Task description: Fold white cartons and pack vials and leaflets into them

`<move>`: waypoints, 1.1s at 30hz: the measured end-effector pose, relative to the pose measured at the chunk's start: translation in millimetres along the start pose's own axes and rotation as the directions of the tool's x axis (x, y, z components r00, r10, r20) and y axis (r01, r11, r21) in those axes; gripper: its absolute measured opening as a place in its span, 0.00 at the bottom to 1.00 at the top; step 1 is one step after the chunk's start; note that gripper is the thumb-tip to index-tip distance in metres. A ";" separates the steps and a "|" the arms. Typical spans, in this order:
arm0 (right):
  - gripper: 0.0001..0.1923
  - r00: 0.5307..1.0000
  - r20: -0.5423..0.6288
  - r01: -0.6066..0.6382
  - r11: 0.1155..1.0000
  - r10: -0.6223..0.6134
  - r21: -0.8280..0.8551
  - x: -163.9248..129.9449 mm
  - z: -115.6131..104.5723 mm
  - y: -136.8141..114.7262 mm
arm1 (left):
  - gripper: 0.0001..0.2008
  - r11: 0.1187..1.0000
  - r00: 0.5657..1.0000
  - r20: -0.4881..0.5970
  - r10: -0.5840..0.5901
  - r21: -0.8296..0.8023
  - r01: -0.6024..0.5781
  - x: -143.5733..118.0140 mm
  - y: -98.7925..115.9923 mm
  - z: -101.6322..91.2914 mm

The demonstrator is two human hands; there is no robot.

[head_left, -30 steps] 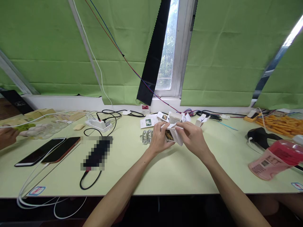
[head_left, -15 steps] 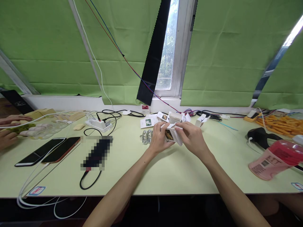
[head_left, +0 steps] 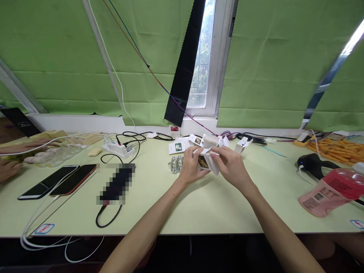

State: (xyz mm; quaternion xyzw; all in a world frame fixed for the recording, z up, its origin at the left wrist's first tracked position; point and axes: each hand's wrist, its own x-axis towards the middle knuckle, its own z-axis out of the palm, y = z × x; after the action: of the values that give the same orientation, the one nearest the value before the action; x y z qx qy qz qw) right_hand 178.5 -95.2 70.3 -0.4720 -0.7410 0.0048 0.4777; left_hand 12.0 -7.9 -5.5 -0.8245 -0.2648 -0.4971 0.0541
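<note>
Two bare hands meet over the middle of the desk (head_left: 210, 212), and between them, lifted just above its surface, is a white box (head_left: 209, 163) with a golden picture on a dark panel. From where I stand, the left hand (head_left: 192, 165) is curled around the picture side, thumb and fingers close against the card. The right hand (head_left: 229, 162) has its fingers bent in tightly, pinching the box near the upper edge, where loose flaps rise. What lies inside that box I cannot see.

Just beyond the fingers sit more cartons: a picture box (head_left: 196, 140) with a dark panel, a greyish-sided box (head_left: 210, 140) next to it, and a flapped box (head_left: 243, 144) to the right with its flaps spread, its inside hidden from me. A flat white card (head_left: 178, 147) with a green picture lies behind the left hand, and clear, silvery containers (head_left: 176, 164) stand just beside that hand; their contents are too small to tell.

Over on the left, a clear plastic tray (head_left: 64, 156) carries pale, rounded pieces, near a co-worker's hand (head_left: 9, 169). At the right edge, a pink see-through bottle (head_left: 327, 191) with a white lid (head_left: 358, 168) appears tilted.
</note>
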 end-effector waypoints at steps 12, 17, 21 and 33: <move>0.17 0.992 0.124 -0.003 1.000 0.002 0.001 0.1 -4.9 4.0 | 0.41 1.000 1.000 0.005 -0.022 0.006 0.022 -0.7 -1.7 0.5; 0.19 0.982 0.191 -0.010 1.000 0.007 0.016 -0.2 -11.3 4.7 | 0.41 1.000 0.999 0.019 -0.028 0.010 0.028 -1.1 -2.9 0.8; 0.19 0.983 0.186 -0.001 1.000 -0.003 0.023 -0.1 -12.8 5.1 | 0.42 1.000 0.999 0.022 -0.030 0.009 0.030 -1.5 -3.1 0.9; 0.18 0.990 0.139 -0.009 1.000 0.006 0.020 0.9 -9.3 8.8 | 0.40 1.000 1.000 0.006 -0.022 0.003 0.022 -0.2 -1.3 0.4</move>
State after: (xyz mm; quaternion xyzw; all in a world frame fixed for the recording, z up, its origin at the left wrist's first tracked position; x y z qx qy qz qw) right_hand 191.1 -93.9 71.9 -0.4684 -0.7707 0.0471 0.4295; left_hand 11.6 -6.7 -6.0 -0.8230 -0.2745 -0.4948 0.0491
